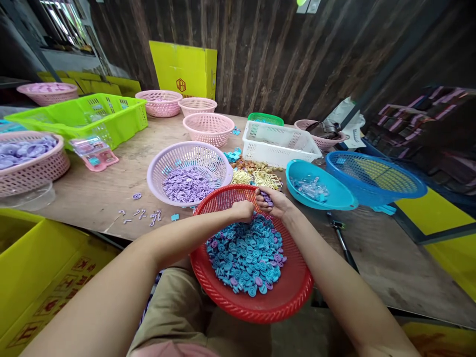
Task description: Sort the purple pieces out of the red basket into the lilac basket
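**Both hands in the red basket**

My left hand (242, 210) is curled into a fist over the blue and purple pieces (246, 257) — what's inside it, I cannot tell. My right hand (273, 201) pinches a few purple pieces (267, 198) against its fingers. The red basket (260, 302) sits tilted on my lap at the table (111, 193) edge, touching the lilac basket (188, 171) of purple parts.

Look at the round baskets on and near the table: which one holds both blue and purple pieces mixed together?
The red basket on the person's lap, under both hands. Its pieces are mostly blue with some purple, whereas the lilac basket behind it holds only purple ones.
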Tool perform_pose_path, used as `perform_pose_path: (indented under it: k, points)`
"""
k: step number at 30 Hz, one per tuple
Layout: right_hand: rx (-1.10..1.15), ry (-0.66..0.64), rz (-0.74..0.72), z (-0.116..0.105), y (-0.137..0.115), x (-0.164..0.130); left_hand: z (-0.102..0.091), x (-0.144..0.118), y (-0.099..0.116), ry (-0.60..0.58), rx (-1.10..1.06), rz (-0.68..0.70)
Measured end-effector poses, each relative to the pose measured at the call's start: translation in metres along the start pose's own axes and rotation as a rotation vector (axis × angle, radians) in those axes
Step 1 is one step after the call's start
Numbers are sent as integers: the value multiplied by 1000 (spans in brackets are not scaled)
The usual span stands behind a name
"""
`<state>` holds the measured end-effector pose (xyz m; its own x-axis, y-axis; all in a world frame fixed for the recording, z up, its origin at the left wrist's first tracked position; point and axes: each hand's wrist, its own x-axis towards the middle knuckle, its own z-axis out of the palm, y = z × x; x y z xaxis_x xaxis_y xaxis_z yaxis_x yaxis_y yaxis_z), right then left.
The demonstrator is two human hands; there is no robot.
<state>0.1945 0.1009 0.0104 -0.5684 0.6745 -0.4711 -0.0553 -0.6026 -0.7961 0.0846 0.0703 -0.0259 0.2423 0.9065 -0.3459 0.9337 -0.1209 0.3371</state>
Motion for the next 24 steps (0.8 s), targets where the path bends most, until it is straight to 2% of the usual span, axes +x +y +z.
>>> perform_pose_path:
  k: [4, 7, 11, 13, 15, 16, 18, 22, 24]
  points:
    - [59, 7, 19, -2, -3, -1, -17, -8, -2, -7, -99, -16]
    - [82, 25, 48, -1, -4, -3, -33, -18, -8, -128, -418, 35]
    - [57, 54, 117, 6, -4, -5, -46, -32, -22, -336, -881, 15]
    - [26, 52, 155, 13, -2, -4, -49, -42, -30, -391, -1074, -12]
    - [-17, 42, 182, 23, -2, 0, -54, -53, -38, -395, -1225, -27]
    - [-36, 34, 186, 30, -3, 3, -58, -59, -42, -365, -1281, -26]
    - [-52, 19, 153, 49, -9, 14, -69, -70, -51, -231, -1351, -21]
    - [-18, 20, -59, 106, -29, 42, -98, -80, -82, 257, -1366, -49]
    - [-75, 22, -124, 134, -38, 54, -111, -81, -103, 463, -1235, -121]
